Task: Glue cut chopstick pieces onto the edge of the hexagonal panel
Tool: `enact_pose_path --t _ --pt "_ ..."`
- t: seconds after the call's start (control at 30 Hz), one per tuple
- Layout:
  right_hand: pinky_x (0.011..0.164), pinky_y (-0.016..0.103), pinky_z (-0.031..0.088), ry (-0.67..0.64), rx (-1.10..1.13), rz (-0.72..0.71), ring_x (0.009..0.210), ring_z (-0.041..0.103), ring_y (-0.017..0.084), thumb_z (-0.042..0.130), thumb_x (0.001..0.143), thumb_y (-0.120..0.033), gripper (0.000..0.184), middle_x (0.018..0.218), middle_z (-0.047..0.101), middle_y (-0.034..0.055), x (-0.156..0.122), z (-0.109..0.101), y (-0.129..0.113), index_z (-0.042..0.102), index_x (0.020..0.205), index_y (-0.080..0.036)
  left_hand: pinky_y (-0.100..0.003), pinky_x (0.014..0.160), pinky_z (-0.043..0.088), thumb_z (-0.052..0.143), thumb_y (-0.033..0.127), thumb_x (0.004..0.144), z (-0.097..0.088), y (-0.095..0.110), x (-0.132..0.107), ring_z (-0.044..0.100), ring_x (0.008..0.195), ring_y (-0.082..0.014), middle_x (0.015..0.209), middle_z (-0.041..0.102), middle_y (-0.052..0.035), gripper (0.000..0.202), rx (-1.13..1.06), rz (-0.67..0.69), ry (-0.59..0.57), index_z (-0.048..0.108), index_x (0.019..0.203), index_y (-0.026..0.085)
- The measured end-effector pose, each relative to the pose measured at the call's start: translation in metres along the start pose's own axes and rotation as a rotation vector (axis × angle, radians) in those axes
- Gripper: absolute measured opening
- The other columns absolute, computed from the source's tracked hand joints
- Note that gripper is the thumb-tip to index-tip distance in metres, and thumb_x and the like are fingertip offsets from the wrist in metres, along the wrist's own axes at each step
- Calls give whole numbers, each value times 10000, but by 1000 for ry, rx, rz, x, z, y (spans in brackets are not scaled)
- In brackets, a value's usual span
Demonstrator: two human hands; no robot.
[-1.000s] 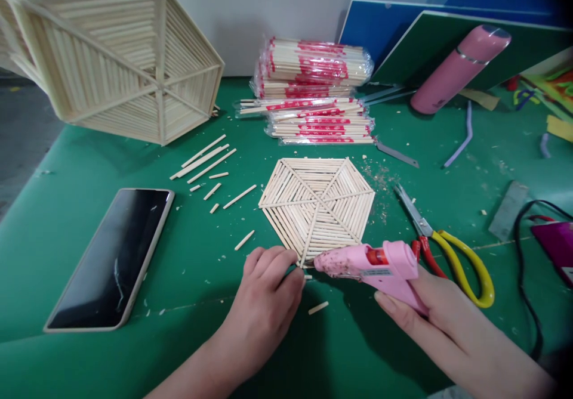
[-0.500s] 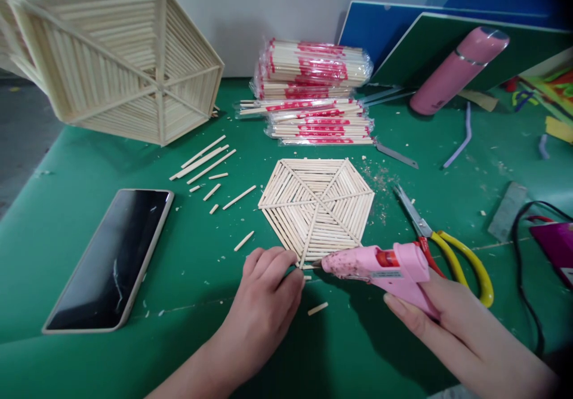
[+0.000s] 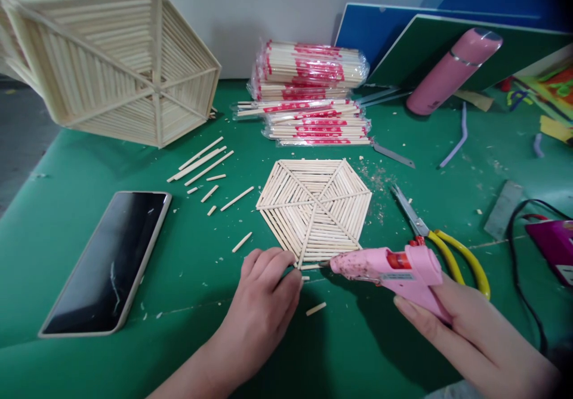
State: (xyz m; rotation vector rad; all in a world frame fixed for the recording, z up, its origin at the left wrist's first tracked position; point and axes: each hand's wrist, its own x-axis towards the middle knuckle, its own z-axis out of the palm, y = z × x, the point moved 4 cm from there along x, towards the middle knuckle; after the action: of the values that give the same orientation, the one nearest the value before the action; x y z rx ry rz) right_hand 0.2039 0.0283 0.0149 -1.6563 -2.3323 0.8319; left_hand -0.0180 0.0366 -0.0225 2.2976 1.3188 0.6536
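gluing well means left hand (image 3: pixel 268 296) pinching the stick panel (image 3: pixel 322 217) firmly, right hand (image 3: pixel 475 327) guiding its gripped glue gun (image 3: pixel 380 266) parallel to the table (image 3: pixel 170 291)'s back edge.

Soft light, diffuse shadows on table (image 3: pixel 188 256), pale sheen on phone (image 3: pixel 107 262), dark upper-right corner

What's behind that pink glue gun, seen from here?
Behind the pink glue gun lie scissors: the blades, the yellow handle and a bit of the red handle show. The rest of the red handle can't be seen; the gun covers it.
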Motion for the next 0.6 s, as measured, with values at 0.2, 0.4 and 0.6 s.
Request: enact_pose_path --t 0.2,0.4,0.6 --pt "405 206 407 24 -1 130 436 474 111 436 843 -377 244 510 491 -39 -7 -3 3 505 656 -237 -388 802 341 423 109 840 1 0 0 473 893 -189 960 552 -55 140 -6 -3 0 544 799 167" --pt "421 224 390 -27 -71 166 466 469 128 434 847 -385 181 551 489 -36 -17 -4 15 545 854 -243 -383 803 350 442 102 827 -1 0 1 481 895 -190 951 556 -54 130 -15 -2 28 548 805 172" --pt "485 228 423 4 -49 224 529 505 134 432 848 -410 218 634 539 -24 -26 -4 25 520 951 -240 -360 806 365 459 117 816 -3 1 2 510 878 -173 913 580 -37 134 23 -20 53 570 782 183"
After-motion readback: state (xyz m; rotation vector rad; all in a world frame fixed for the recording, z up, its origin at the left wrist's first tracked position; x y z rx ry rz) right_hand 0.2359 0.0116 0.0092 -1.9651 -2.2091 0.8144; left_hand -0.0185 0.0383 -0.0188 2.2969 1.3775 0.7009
